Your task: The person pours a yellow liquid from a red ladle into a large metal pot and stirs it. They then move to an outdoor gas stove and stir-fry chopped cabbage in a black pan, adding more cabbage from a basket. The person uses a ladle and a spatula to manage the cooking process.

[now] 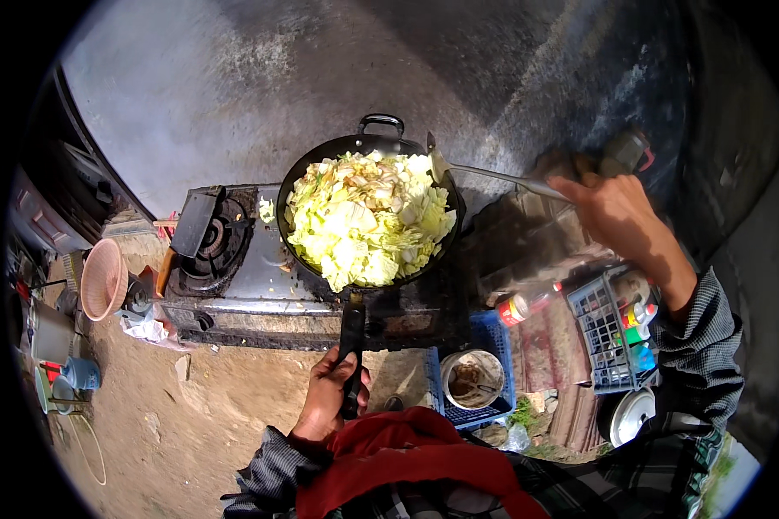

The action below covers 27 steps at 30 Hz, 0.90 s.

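A black wok (301, 166) sits on the right side of the gas stove (273, 251), heaped with chopped cabbage (363, 229); paler, browned pieces lie on top toward the back. My left hand (323, 394) is closed around the wok's long black handle (351, 342). In my right hand (610, 208) is the metal handle of a spatula (502, 176). Its blade (438, 160) stands at the wok's right rim, beside the cabbage. A loop handle (381, 119) sticks up at the wok's far side.
A cleaver (190, 227) with a wooden handle rests across the left burner (225, 238). Left of the stove is a pink basket (104, 278). At the right are a blue crate (441, 406) holding a tub (473, 368), a lying bottle (515, 309) and a grey basket of bottles (595, 316).
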Available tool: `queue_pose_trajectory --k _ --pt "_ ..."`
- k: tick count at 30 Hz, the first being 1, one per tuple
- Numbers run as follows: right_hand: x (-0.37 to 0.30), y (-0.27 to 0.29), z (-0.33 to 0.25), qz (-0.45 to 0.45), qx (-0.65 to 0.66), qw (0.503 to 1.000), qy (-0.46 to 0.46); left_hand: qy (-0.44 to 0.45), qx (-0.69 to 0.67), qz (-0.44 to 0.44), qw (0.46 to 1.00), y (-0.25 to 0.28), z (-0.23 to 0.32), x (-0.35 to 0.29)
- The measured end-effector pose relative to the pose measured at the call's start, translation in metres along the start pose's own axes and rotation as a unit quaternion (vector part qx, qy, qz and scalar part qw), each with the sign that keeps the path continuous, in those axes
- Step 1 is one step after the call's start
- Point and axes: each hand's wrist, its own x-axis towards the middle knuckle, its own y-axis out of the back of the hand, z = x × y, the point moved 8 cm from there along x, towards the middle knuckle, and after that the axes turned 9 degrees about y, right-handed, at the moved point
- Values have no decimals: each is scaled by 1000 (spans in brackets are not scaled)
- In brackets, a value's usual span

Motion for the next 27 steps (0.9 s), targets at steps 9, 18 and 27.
queue_pose_trajectory --k 9,18,27 --pt "49 -78 -23 -56 32 996 64 24 4 -5 1000 10 17 -15" --pt "-4 11 -1 38 202 979 9 28 6 -31 999 11 15 -10" --pt "-37 40 -35 -161 545 798 -200 16 18 -64 998 11 18 -9"
